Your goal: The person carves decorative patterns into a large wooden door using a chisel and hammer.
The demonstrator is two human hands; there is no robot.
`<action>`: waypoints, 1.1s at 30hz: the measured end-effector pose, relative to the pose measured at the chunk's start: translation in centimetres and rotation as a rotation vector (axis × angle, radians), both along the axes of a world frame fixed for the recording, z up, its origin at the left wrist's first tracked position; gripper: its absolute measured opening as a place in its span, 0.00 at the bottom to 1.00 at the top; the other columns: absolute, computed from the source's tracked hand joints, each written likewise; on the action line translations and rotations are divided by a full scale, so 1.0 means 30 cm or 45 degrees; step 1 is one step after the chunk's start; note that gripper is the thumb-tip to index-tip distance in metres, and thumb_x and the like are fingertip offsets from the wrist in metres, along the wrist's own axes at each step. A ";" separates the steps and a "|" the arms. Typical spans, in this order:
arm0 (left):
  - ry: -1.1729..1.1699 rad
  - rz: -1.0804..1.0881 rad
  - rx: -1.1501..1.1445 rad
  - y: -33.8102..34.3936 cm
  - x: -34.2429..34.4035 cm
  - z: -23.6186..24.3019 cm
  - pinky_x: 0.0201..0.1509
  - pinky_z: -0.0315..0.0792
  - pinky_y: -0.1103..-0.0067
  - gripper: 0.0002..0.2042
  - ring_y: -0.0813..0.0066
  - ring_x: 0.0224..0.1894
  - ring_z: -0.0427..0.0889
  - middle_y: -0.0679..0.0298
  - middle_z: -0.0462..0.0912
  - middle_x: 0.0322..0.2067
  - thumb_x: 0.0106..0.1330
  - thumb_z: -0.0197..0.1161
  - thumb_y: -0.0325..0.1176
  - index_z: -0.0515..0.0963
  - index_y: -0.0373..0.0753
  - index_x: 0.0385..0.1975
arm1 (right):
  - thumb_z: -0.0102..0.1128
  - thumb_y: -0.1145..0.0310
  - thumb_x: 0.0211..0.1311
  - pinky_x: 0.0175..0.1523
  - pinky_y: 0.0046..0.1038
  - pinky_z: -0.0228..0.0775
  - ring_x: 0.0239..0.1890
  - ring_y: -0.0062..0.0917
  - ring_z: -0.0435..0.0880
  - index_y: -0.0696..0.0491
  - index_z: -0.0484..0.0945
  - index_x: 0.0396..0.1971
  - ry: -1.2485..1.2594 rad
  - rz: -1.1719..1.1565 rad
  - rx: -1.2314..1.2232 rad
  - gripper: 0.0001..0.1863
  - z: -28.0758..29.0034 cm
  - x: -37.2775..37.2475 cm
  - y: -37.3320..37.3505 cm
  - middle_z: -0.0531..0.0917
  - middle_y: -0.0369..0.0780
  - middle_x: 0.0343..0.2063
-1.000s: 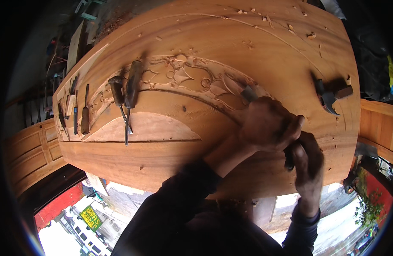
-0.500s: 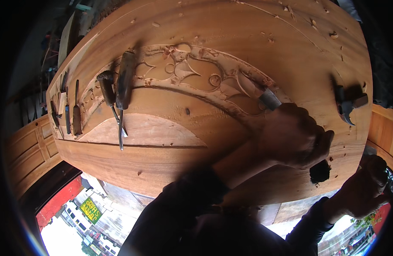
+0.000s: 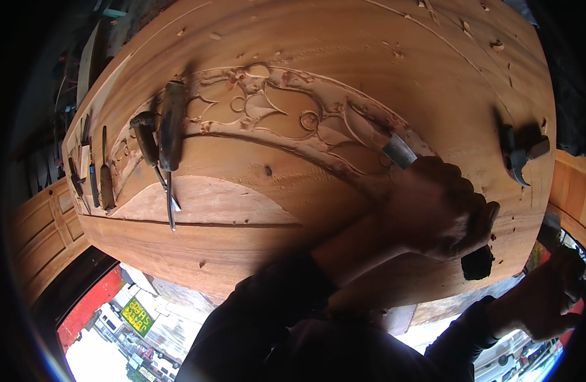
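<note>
A carved wooden panel (image 3: 235,153) bears an arched band of leaf and circle relief. My left hand (image 3: 436,210) grips a chisel, its wide steel blade (image 3: 400,151) resting at the band's right part and its dark handle end (image 3: 478,264) showing below my fist. My right hand (image 3: 548,299) is raised apart at the lower right edge, fingers curled; whether they hold anything is unclear. Several carving tools (image 3: 172,121) lie across the left half, two of them crossed. A dark hooked tool (image 3: 516,159) with a block-like part lies on the panel's right.
Wood shavings (image 3: 497,44) are scattered on the upper right. Panelled wooden boards (image 3: 48,223) stand beyond the panel at both sides. Tools and clutter fill the dark upper left edge. A red wall (image 3: 92,305), a bright street and a green-yellow sign (image 3: 137,315) show at the lower left.
Compared with a second ago, my right hand has pulled away from beside my left fist toward the lower right edge. My left hand with the chisel appears farther right as the view shifted.
</note>
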State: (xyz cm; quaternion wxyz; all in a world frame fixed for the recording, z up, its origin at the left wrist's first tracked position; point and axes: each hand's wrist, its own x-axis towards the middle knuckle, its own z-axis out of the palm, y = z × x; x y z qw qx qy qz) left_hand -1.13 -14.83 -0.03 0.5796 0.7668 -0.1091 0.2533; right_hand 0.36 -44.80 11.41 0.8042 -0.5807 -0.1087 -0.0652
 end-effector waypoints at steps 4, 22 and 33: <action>-0.033 -0.006 0.032 0.002 0.001 -0.004 0.19 0.65 0.71 0.14 0.68 0.12 0.71 0.67 0.69 0.09 0.59 0.68 0.34 0.77 0.47 0.11 | 0.54 0.50 0.51 0.61 0.43 0.54 0.46 0.33 0.67 0.52 0.72 0.21 0.026 -0.226 -0.240 0.18 -0.012 -0.047 0.027 0.68 0.45 0.32; -0.079 -0.027 0.067 0.000 0.009 0.004 0.18 0.63 0.71 0.14 0.69 0.13 0.71 0.68 0.69 0.10 0.55 0.69 0.32 0.73 0.47 0.09 | 0.34 0.45 0.68 0.38 0.35 0.52 0.31 0.27 0.58 0.48 0.66 0.22 -0.114 0.077 -0.528 0.24 -0.041 -0.048 0.183 0.60 0.38 0.27; -0.079 0.079 0.023 -0.012 0.002 -0.004 0.18 0.62 0.73 0.13 0.70 0.12 0.69 0.69 0.67 0.10 0.52 0.69 0.30 0.73 0.47 0.10 | 0.45 0.51 0.60 0.41 0.34 0.53 0.32 0.28 0.60 0.47 0.62 0.21 -0.076 -0.080 -0.321 0.17 -0.026 -0.041 0.189 0.62 0.38 0.28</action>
